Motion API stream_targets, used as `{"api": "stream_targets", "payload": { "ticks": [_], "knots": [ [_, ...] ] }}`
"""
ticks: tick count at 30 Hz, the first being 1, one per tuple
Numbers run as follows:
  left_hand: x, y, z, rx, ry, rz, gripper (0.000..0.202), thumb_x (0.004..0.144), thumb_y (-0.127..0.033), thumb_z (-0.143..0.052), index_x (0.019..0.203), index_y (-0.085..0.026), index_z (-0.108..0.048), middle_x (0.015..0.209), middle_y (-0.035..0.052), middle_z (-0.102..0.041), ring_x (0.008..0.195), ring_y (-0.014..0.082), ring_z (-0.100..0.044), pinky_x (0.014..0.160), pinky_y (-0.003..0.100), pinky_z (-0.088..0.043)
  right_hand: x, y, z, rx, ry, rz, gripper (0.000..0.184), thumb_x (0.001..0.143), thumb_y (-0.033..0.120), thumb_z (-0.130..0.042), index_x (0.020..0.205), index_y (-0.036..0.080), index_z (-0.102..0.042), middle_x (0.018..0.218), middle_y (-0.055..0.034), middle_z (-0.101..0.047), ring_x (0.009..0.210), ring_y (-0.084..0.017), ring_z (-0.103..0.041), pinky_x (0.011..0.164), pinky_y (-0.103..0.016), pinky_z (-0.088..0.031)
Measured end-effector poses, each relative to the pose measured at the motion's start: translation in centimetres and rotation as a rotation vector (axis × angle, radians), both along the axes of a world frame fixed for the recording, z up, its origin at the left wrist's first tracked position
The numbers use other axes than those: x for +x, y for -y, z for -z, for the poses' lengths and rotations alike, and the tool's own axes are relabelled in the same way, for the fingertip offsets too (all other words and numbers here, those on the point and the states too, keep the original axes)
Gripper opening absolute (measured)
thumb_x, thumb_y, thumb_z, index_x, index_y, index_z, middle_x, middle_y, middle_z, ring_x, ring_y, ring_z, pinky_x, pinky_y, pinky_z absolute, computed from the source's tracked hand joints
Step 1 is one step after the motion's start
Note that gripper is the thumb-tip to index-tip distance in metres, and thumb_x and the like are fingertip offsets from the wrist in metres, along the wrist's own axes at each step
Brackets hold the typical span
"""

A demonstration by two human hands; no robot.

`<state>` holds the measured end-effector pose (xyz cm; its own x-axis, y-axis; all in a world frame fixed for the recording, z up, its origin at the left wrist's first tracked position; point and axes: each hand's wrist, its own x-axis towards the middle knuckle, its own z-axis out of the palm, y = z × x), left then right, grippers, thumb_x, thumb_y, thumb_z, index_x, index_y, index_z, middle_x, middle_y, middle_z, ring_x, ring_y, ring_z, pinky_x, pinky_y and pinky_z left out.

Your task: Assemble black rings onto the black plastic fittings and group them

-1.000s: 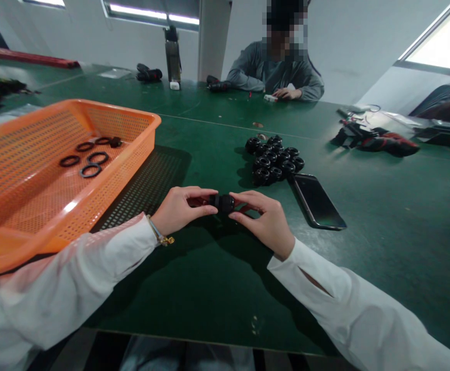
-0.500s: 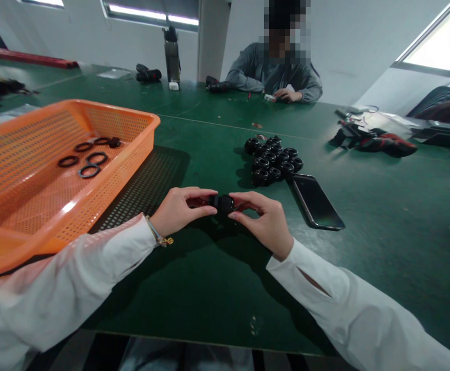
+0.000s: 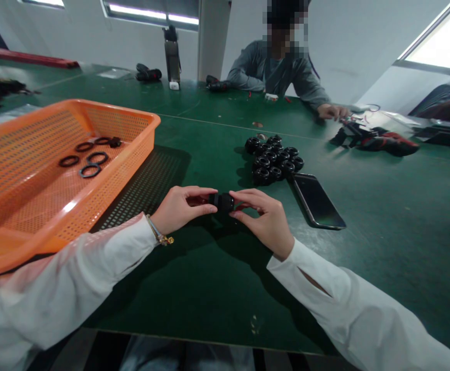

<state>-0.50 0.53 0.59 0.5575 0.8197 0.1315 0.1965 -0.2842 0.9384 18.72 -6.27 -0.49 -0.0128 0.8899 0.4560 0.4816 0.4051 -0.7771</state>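
A black cable gland (image 3: 223, 202) is held sideways between my two hands, just above the green table (image 3: 194, 309). My left hand (image 3: 180, 208) pinches its left end between thumb and fingers. On its right end are the thumb and fingertips of my right hand (image 3: 265, 216), also closed in a pinch. My fingertips hide both ends of the gland. Beyond my right hand, several similar black glands (image 3: 273, 159) stand in a tight cluster. Several black ring nuts (image 3: 89, 170) lie in the orange basket (image 3: 148, 123) to the left.
A phone (image 3: 317, 201) lies right of the cluster. Across the table sits a person (image 3: 271, 72), one hand (image 3: 333, 111) at a red-and-black tool (image 3: 391, 141). A bottle (image 3: 172, 56) and dark power tools (image 3: 148, 73) stand at the far side.
The person opposite has reached an arm out to the right, toward the red-and-black tool. My hands and the gland have hardly moved.
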Motion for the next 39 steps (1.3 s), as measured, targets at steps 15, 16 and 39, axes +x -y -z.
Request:
{"api": "stream_targets", "payload": {
  "ticks": [15,16,39],
  "knots": [
    [0.00,-0.06,0.21,0.022,0.024,0.009,0.040,0.064,-0.032,-0.073,0.099,-0.013,-0.071,0.092,0.0071,-0.074,0.080,0.0197,-0.068,0.075,0.029,-0.056,-0.05,0.06,-0.05,0.002,-0.004,-0.015,0.027,0.072,0.016,-0.067,0.098,0.022,-0.070,0.090,-0.0038,-0.070,0.074,-0.015,-0.066,0.073,-0.032,-0.058],
    [-0.01,-0.05,0.20,0.028,0.021,0.009,0.041,0.064,-0.033,-0.073,0.100,-0.013,-0.071,0.092,0.0074,-0.074,0.080,0.0199,-0.068,0.075,0.029,-0.056,-0.04,0.04,-0.04,0.002,-0.003,-0.015,0.027,0.072,0.017,-0.068,0.099,0.022,-0.070,0.090,-0.0040,-0.070,0.074,-0.015,-0.066,0.073,-0.032,-0.057],
    [-0.23,-0.11,0.49,0.152,-0.027,0.011,0.042,0.068,-0.037,-0.071,0.102,-0.013,-0.071,0.084,0.0071,-0.070,0.072,0.0172,-0.064,0.067,0.027,-0.053,-0.01,0.02,-0.38,-0.026,0.072,0.005,0.027,0.074,0.024,-0.068,0.101,0.021,-0.071,0.087,-0.0039,-0.074,0.071,-0.016,-0.067,0.070,-0.031,-0.057]
  ]
}}
